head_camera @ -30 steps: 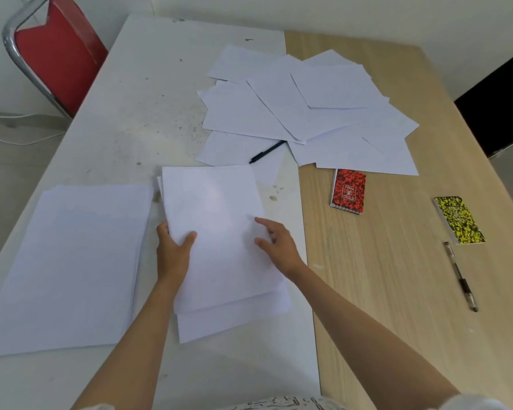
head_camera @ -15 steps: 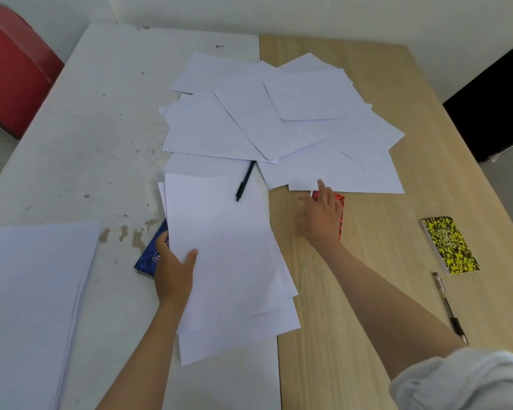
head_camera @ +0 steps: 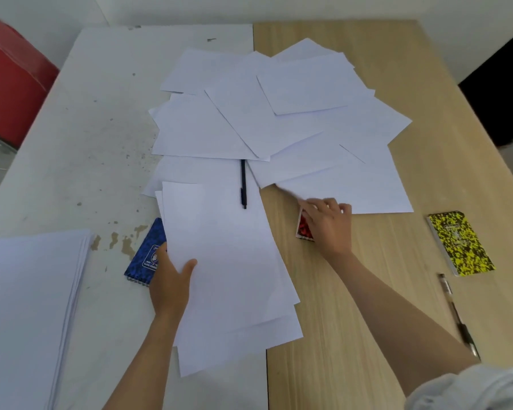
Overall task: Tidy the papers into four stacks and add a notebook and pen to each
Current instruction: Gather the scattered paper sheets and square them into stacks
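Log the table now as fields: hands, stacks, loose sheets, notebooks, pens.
left hand: grips middle stack
right hand: on red notebook
left stack: squared, no notebook or pen
loose sheets: scattered at far side
blue notebook: partly under middle stack
yellow notebook: right, apart
black pen: on paper
second pen: right, near forearm

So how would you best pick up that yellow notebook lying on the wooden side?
Probably by its long edges, coming from above. The yellow notebook lies flat and alone on the wooden table, so no paper blocks either side. It sits beyond the right hand, which is busy at the red notebook, with a pen nearby.
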